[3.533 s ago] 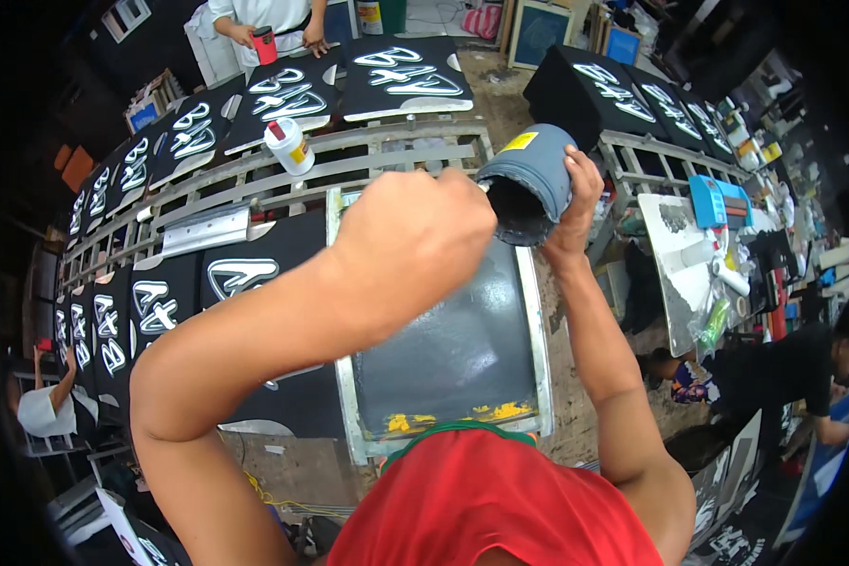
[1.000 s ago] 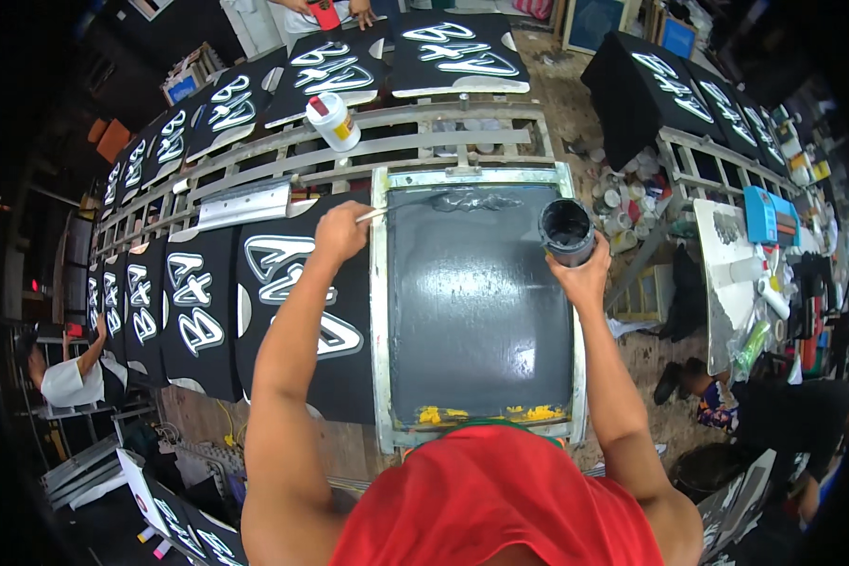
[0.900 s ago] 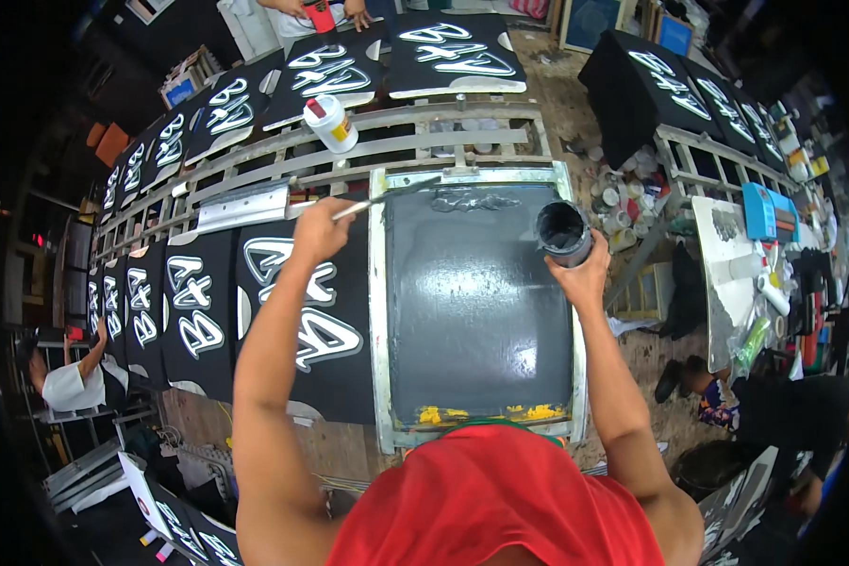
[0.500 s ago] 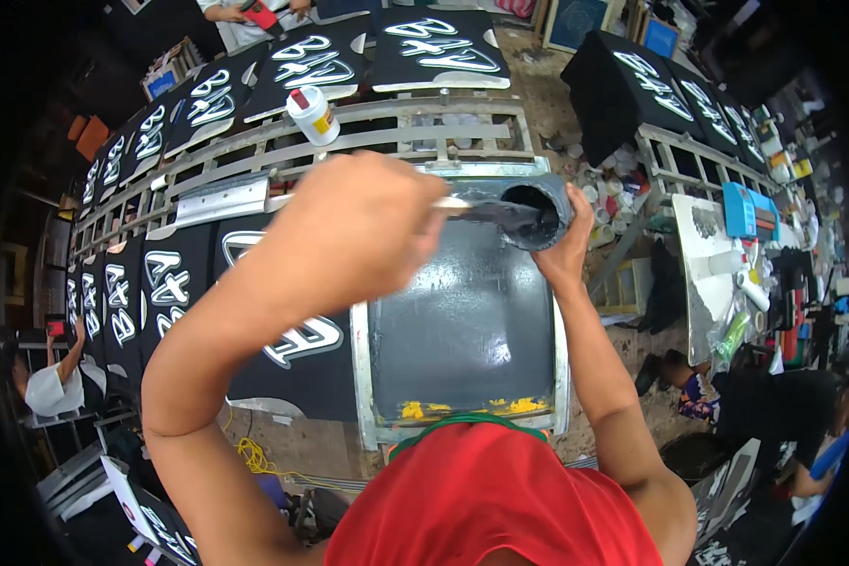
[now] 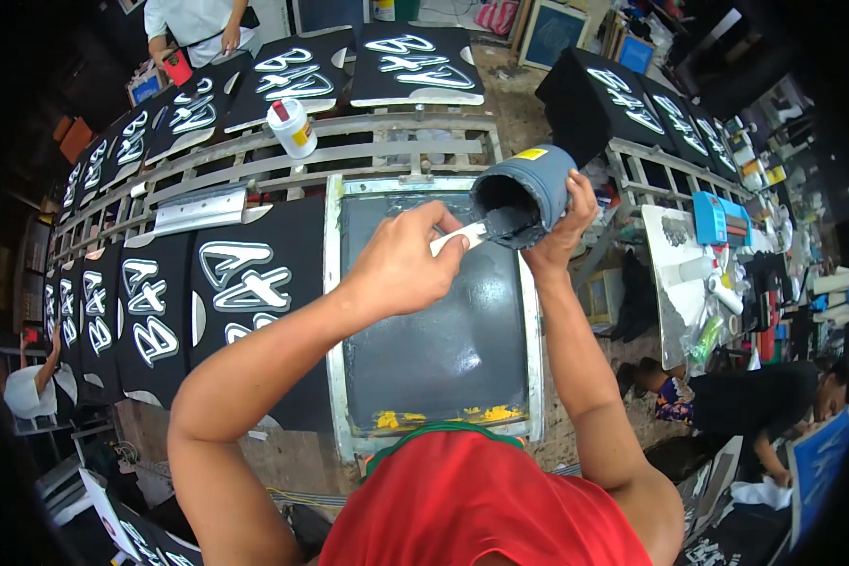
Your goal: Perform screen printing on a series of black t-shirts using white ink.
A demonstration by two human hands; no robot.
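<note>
Head view: container, one, dark blue-grey, cylindrical, yellow label. Location: above the far right part of a pale-edged screen frame, tilted, mouth toward the left hand. Inner wall and lip coated in dark paste; depth of contents not readable.

Spatula, one, white handle, blade inside the container's mouth and dark with paste. Whether the tip touches the wall cannot be told.

Left hand: closed around the spatula handle, thumb alongside. Right hand: wrapped about the container's side, gripping it.

Step in hand, by judgement: scooping or scraping paste from the container. The next move calls for drawing the loaded blade clear of the lip without dripping, the right hand holding the tilt firm; clumsy withdrawal could shed paste on the frame's edge.

Mesh, dark grey, glossy, within the frame; yellow patches along its near end.

Left of the frame: black fabric panels, in a row, white lettering. Beyond: metal rack, bearing a white tub with a red piece on top.

Outlying: co-worker at upper left, hand by a red tool; blue machine on a side table, right.
</note>
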